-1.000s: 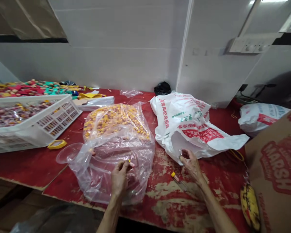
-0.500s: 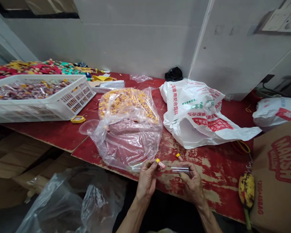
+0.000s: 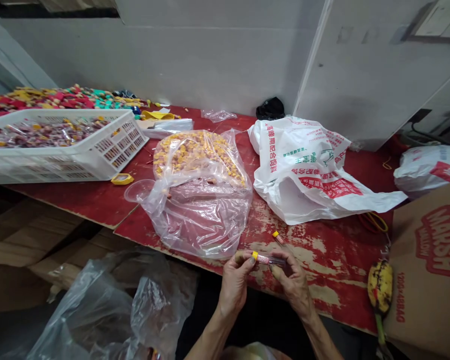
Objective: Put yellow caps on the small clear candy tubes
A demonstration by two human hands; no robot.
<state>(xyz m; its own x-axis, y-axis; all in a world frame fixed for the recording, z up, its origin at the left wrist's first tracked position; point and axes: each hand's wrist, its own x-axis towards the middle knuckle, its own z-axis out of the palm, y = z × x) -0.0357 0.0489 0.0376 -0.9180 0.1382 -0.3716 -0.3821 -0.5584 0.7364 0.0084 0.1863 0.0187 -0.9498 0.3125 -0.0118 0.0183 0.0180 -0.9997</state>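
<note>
My left hand (image 3: 234,286) pinches the yellow end of a small yellow-capped piece (image 3: 261,258) with a pink printed body. My right hand (image 3: 297,287) has its fingers closed round a clear tube (image 3: 276,261). The piece and the tube lie in one line, end to end; how far one sits inside the other I cannot make out. Just beyond my right fingers, a second yellow-capped tube (image 3: 277,236) rests on the red tabletop (image 3: 322,255). Ahead of my left hand lies a clear plastic bag (image 3: 206,220) with many small yellow pieces (image 3: 195,150) in it.
A white crate (image 3: 112,145) of wrapped small items stands at the left, before a colourful heap (image 3: 60,97). Behind to the right lies a white printed sack (image 3: 303,165). A banana (image 3: 380,285) is beside a cardboard box (image 3: 427,280). Clear plastic sheeting (image 3: 97,305) hangs at the lower left.
My hands have come closer together. The yellow-capped piece and the clear tube, apart before, now meet in one line. The view has shifted slightly.
</note>
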